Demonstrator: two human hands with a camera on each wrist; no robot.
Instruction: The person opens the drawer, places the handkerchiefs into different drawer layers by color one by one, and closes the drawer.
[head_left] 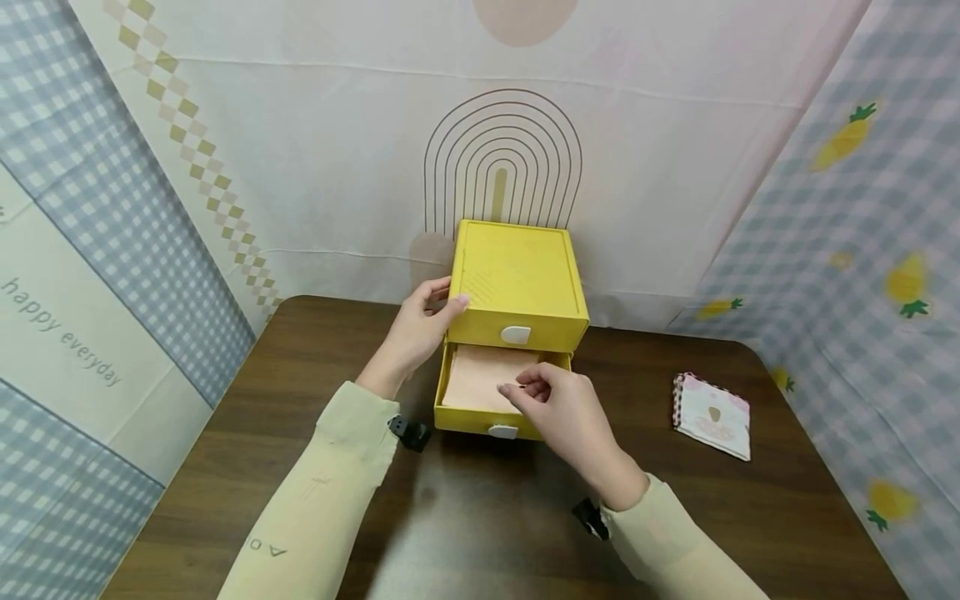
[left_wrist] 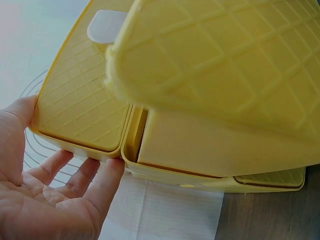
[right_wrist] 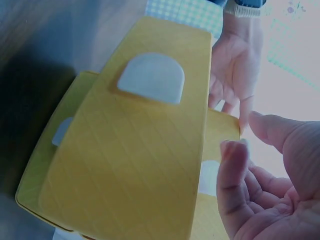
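Observation:
A yellow drawer cabinet (head_left: pixel 517 271) with white pull tabs stands near the wall. Its middle drawer (head_left: pixel 471 418) is pulled out; a flat pale peach sheet (head_left: pixel 483 375) lies inside, its material unclear. My left hand (head_left: pixel 415 329) touches the cabinet's upper left side, thumb at the top edge and fingers spread along the side. Over the pulled-out drawer hovers my right hand (head_left: pixel 566 412), fingers loosely bent. A gap shows between its thumb and forefinger (right_wrist: pixel 234 165), with nothing held. The top drawer (left_wrist: pixel 82 95) is closed, and so is the bottom drawer (right_wrist: pixel 37 165).
A folded white and pink cloth (head_left: pixel 712 417) with a checked edge lies at the right of the brown wooden table (head_left: pixel 330 333). Patterned fabric (head_left: pixel 337 167) hangs behind the table, with checked fabric (head_left: pixel 862 250) at the right side.

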